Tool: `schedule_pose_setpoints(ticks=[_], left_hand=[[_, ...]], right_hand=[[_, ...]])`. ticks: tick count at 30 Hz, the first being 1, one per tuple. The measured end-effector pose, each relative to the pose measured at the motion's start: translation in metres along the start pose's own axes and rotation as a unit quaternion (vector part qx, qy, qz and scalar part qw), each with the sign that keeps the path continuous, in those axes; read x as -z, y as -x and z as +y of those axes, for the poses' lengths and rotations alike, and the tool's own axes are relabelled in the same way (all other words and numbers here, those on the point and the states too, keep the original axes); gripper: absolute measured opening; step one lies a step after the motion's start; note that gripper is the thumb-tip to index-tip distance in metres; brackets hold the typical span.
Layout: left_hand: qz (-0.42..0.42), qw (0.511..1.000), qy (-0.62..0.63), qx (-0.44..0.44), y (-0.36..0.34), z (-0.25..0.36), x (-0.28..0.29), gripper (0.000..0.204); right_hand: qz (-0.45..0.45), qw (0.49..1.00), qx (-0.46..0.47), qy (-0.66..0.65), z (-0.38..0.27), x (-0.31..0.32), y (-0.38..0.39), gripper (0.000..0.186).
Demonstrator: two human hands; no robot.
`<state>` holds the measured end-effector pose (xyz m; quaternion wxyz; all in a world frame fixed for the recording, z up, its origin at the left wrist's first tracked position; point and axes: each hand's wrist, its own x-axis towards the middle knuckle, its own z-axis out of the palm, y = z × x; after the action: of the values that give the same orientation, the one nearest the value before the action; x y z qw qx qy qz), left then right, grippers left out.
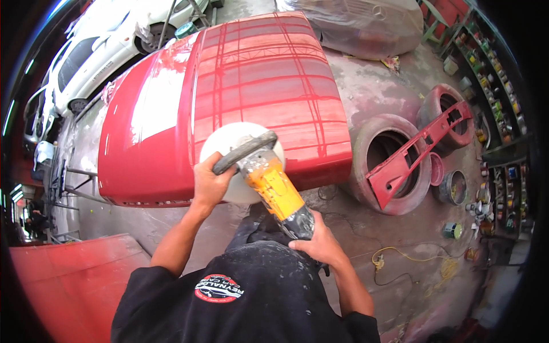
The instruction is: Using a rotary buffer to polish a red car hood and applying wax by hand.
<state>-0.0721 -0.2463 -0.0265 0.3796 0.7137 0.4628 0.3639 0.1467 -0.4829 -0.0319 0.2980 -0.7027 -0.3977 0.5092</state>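
I hold a yellow, dark-handled rotary polisher (273, 187) with a white pad (220, 146) at the near edge of a glossy red car panel (266, 86). Whether the pad touches the panel, I cannot tell. My left hand (210, 180) is wrapped round the black loop handle at the pad end. My right hand (314, 240) grips the dark rear end of the polisher, lower and to the right.
White car (80, 68) upper left, covered vehicle (366, 26) behind. At right stand tyres (363, 148) bearing a red trim piece (394, 166), buckets (452, 186), a cord (414, 255) and shelves of cans (486, 74). Another red panel (74, 280) lies lower left; a person (35, 220) is far left.
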Motion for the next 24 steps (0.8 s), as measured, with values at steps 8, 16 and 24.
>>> schedule_pose_setpoints(ticks=[8,16,24], left_hand=[[-0.164,0.984,0.067,-0.029,-0.013,0.044,-0.08,0.012],[-0.23,0.964,0.12,-0.056,-0.097,0.054,-0.14,0.013],[-0.202,0.966,0.142,-0.076,-0.244,0.012,-0.162,0.018]], right_hand=[[0.112,0.981,-0.048,-0.149,0.032,0.02,0.066,0.094],[0.166,0.946,-0.203,-0.191,-0.029,0.068,0.042,0.077],[0.166,0.951,-0.197,-0.169,-0.108,0.117,-0.095,0.07]])
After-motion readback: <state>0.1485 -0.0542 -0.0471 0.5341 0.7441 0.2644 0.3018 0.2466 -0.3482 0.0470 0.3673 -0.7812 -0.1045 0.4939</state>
